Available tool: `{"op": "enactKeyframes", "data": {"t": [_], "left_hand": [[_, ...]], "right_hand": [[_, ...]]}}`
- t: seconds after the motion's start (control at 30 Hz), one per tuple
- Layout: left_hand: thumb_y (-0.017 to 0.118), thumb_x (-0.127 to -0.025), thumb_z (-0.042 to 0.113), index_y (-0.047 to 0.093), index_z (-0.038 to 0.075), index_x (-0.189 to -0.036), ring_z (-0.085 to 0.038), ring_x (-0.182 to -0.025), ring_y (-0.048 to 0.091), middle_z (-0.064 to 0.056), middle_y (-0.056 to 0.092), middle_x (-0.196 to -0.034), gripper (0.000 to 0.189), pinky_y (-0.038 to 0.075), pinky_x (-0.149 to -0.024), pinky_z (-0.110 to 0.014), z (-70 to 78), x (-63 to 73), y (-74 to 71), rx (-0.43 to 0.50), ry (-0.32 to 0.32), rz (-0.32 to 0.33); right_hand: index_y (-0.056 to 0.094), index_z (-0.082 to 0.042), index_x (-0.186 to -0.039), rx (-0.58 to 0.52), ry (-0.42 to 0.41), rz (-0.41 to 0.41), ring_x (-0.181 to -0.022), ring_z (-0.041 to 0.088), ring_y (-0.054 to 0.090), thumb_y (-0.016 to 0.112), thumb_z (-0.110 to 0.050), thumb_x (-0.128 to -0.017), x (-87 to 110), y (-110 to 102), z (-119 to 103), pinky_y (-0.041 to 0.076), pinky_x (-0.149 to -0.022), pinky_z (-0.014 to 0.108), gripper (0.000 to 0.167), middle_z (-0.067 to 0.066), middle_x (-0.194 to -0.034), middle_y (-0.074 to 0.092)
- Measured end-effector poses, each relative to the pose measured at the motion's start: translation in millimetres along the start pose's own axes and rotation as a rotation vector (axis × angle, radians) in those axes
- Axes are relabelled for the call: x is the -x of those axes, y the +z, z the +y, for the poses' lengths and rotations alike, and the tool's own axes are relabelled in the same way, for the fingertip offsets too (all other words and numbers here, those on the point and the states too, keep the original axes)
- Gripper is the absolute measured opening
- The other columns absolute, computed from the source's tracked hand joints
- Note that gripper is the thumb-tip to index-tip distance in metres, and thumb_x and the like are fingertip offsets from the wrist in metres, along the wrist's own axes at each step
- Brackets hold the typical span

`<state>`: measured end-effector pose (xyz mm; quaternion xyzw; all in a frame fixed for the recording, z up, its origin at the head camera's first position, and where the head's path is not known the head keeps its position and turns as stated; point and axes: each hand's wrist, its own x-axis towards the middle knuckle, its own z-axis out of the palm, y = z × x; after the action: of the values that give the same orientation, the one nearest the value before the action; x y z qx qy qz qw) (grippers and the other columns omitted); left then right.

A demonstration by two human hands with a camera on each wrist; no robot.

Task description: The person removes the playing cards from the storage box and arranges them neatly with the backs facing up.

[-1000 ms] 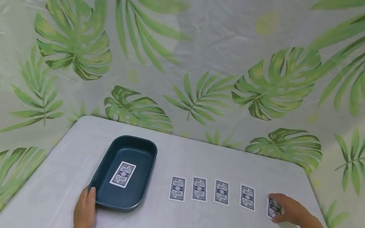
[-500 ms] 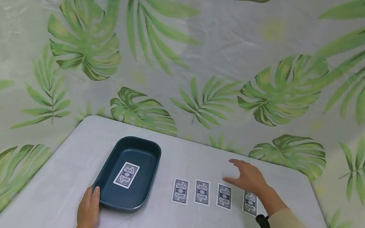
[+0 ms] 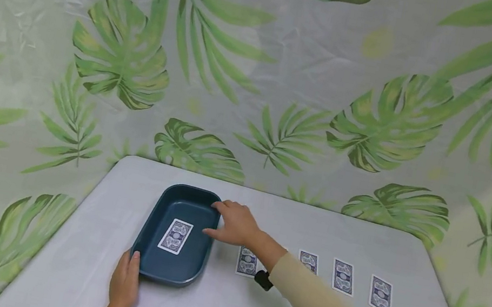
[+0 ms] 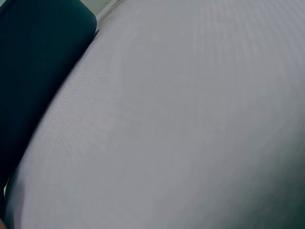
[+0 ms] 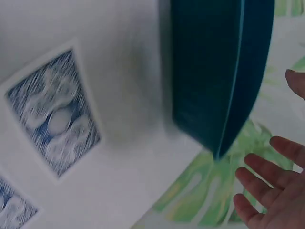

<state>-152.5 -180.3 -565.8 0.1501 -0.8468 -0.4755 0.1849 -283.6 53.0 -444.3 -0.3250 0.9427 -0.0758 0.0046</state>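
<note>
My left hand (image 3: 124,281) holds the dark teal tray (image 3: 203,262) by its near left corner, with the thumb over the rim. In the left wrist view, the tray's side (image 4: 38,71) fills the upper left; that hand is almost wholly out of frame. One face-down playing card (image 3: 175,236) lies inside the tray. Above the tray's right rim is my right hand (image 3: 236,223), fingers spread and thumb apart. The right wrist view shows that hand (image 5: 281,186) beside the tray (image 5: 205,71) with nothing in its fingers.
Several face-down playing cards lie in a row to the right of the tray, among them a nearest card (image 3: 248,264) and a far-right card (image 3: 381,295). My right forearm (image 3: 313,302) crosses above the row and partly hides it. A leaf-patterned cloth (image 3: 289,73) hangs behind the white table (image 3: 76,250).
My right hand has left the far-right card and swept left over the row to the tray's right rim. That card stays on the table. The left hand keeps its hold on the tray.
</note>
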Motion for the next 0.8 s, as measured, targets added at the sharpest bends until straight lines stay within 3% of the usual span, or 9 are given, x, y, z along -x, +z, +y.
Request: {"op": "enactKeyframes", "data": {"t": [0.3,0.43,0.8], "left_hand": [[0.030,-0.100,0.025,0.046,-0.010,-0.120,-0.043,-0.108,0.047,-0.028,0.052,-0.114,0.043,0.033,-0.089,-0.053,-0.6,0.3,4.5,0.016,0.008,-0.001],[0.030,-0.100,0.024,0.046,-0.010,-0.120,-0.043,-0.108,0.047,-0.028,0.052,-0.114,0.043,0.033,-0.089,-0.053,-2.2,-0.7,4.3,0.003,0.020,0.008],[0.029,-0.100,0.023,0.046,-0.010,-0.120,-0.042,-0.108,0.047,-0.027,0.052,-0.114,0.042,0.033,-0.089,-0.053,-3.8,-3.0,0.6,0.006,0.020,0.018]], "right_hand": [[0.050,-0.015,-0.130,0.044,-0.039,-0.080,-0.107,0.020,0.052,0.060,-0.060,-0.078,-21.1,38,-36,0.042,-0.088,0.039,0.070,0.005,-0.120,0.055],[0.048,-0.016,-0.132,0.050,-0.021,-0.113,-0.105,0.020,0.053,0.059,-0.063,-0.077,-26.7,49,-47,0.044,-0.084,0.037,0.073,0.005,-0.118,0.055],[0.039,-0.018,-0.139,-0.015,0.049,-0.194,-0.115,0.024,0.045,0.062,-0.064,-0.073,-41.9,70,-76,0.038,-0.092,0.041,0.084,0.011,-0.126,0.047]]}}
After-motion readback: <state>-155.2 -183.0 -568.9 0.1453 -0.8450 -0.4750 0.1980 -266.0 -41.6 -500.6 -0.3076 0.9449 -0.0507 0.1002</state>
